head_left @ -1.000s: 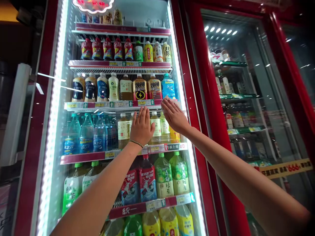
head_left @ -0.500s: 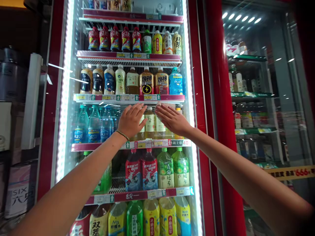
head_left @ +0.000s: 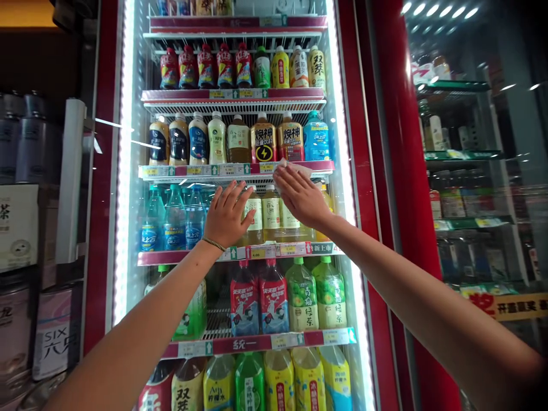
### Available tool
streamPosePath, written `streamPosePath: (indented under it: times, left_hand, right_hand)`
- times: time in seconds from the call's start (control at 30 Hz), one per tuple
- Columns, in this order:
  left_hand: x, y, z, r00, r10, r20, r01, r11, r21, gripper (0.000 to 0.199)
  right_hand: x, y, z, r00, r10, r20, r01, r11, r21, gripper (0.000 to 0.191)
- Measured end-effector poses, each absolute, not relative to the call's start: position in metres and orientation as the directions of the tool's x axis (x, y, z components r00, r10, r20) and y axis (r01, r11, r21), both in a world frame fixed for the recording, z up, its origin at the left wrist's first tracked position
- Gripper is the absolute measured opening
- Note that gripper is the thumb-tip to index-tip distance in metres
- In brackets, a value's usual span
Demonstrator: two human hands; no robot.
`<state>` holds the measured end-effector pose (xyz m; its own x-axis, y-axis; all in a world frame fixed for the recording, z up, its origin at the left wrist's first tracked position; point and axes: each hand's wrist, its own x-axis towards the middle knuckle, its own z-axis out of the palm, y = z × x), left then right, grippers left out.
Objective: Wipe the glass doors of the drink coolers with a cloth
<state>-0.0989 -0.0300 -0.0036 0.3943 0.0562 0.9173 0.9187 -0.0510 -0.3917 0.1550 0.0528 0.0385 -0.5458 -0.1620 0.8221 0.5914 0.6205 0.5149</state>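
Note:
My left hand lies flat with spread fingers against the glass door of a drinks cooler, in front of the middle shelf. A thin band circles that wrist. Higher and to the right, my right hand presses a thin white cloth to the glass, its fingers stretched out over it. Pale edges of the cloth show past the fingertips and the back of the hand; most of it is hidden. Behind the glass, between the hands, stand bottles with cream labels.
Several shelves of bottles fill the cooler, with red price rails along their fronts. A long door handle stands upright at left, beside boxes and cans. To the right, a red frame borders another glass-fronted cabinet.
My right hand has slid upward on the glass with the cloth, up to the rail above. My left hand has shifted slightly left across the door. The whole view has turned a little left.

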Motion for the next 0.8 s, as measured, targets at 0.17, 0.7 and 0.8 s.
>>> streamPosePath:
  times: [0.17, 0.7, 0.8]
  left_hand:
    - [-0.101, -0.029, -0.005, 0.4, 0.029, 0.916, 0.916, -0.044, -0.399, 0.054]
    - [-0.1, -0.03, -0.008, 0.353, -0.027, 0.935, 0.932, -0.073, -0.354, 0.041]
    - [-0.1, -0.031, -0.008, 0.326, -0.054, 0.944, 0.942, -0.065, -0.329, 0.036]
  right_hand:
    - [0.155, 0.052, 0.039, -0.691, -0.209, 0.692, 0.453, 0.62, 0.64, 0.06]
    - [0.128, 0.048, 0.042, -0.595, -0.174, 0.785, 0.538, 0.64, 0.549, 0.057]
    - [0.128, 0.047, 0.044, -0.67, -0.2, 0.715, 0.461, 0.643, 0.611, 0.057]
